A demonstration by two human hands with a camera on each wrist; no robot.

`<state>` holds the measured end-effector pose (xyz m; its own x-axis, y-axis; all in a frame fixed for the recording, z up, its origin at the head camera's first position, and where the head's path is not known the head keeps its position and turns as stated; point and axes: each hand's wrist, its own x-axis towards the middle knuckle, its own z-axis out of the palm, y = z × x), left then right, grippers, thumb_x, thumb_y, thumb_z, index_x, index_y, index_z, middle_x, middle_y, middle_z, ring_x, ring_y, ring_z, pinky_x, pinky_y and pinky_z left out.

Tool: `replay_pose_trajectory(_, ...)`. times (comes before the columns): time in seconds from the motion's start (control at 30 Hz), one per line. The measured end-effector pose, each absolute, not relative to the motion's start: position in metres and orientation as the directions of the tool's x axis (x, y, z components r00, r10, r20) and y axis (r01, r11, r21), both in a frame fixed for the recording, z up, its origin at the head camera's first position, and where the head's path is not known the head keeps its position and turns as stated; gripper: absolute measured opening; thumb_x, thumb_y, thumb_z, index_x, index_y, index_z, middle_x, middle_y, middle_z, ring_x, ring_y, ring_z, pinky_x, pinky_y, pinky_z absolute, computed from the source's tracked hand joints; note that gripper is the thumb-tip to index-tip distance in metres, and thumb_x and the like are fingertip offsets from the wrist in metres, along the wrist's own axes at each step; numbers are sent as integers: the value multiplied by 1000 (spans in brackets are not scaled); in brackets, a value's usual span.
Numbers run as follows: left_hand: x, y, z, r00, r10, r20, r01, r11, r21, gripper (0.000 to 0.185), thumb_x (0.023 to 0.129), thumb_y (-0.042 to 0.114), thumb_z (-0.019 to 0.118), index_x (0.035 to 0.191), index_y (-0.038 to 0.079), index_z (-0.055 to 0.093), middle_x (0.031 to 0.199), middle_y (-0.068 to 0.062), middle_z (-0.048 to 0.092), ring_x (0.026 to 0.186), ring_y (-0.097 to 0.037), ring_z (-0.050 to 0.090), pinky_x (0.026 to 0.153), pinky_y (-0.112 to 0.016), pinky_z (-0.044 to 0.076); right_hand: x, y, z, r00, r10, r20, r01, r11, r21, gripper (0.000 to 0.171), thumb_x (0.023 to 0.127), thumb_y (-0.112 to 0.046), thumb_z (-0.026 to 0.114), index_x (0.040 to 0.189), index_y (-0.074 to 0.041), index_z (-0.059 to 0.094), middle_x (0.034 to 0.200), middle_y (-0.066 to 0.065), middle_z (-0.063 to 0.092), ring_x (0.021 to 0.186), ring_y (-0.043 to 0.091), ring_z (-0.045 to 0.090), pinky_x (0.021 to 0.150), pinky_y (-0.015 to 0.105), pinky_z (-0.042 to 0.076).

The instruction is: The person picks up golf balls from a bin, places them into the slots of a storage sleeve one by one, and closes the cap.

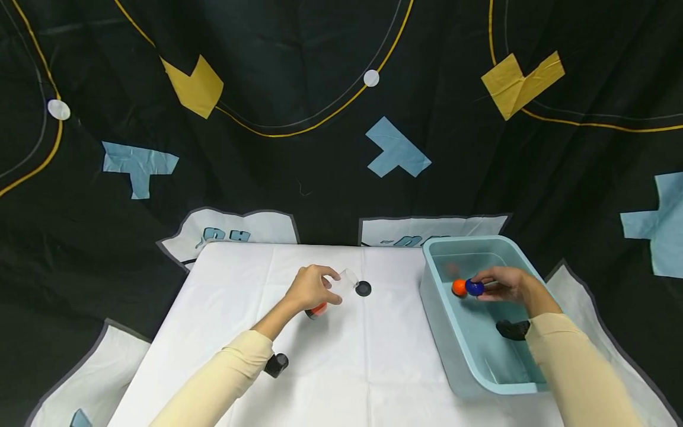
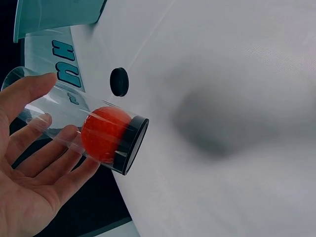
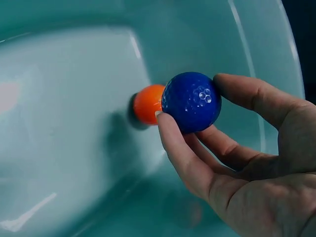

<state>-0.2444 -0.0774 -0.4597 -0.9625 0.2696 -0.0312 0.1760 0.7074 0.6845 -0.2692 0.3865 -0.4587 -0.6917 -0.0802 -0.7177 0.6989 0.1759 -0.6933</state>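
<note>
Left hand (image 1: 312, 289) curled round clear tube (image 2: 74, 121), tilted above worktop (image 1: 341, 367), orange ball (image 2: 101, 133) at its capped end. Right hand (image 1: 507, 284) pinching blue ball (image 3: 191, 101) inside tub (image 1: 443, 332), beside another orange ball (image 3: 147, 103). Risks, probably: smooth dimpled ball slipping from fingertips; tilted tube spilling its ball

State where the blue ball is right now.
In the head view the blue ball is on the right, pinched in the right hand inside the teal bin, beside an orange ball.

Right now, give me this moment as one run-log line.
left hand: holds clear tube, orange ball inside | right hand: pinches blue ball in tub
</note>
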Motion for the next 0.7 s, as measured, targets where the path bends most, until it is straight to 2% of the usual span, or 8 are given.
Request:
replay_pose_trajectory(0.23, -244, -76, -457, -958, 281, -46, 174, 707, 686, 46, 67, 19, 93, 109, 10, 76, 95, -13, 77, 88, -21, 70, 76, -37, 57, -275, 377, -431, -708, -126, -695, 659, 235, -715, 27, 102, -17, 58, 123, 0, 53, 100, 12, 71, 87, 24, 77, 85, 29, 58)
replay_pose_trajectory(0.47, -244, -71, -456, -957, 285, -50, 175, 707, 685, 45, 66, 18, 93, 108, 11, 76, 94, -11, 77, 88, -21, 70, 77, -37, 58, -278, 357, -398, -747, -166, -644, 584, 300, -754, 49, 103, -22, 59, 140, 1, 37, 113, 12, 64, 98, 21, 73, 93, 30, 56)
replay_pose_trajectory(0.7, -244, -68, -456, -955, 294, -44, 185, 705, 685, 42, 65, 17, 93, 104, 14, 77, 93, -9, 77, 88, -20, 71, 78, -37, 58, -282, 323, -370, -760, -227, -609, 541, 299, -786, 56, 103, -23, 58, 147, 2, 32, 115, 9, 63, 100, 18, 70, 96, 29, 55)
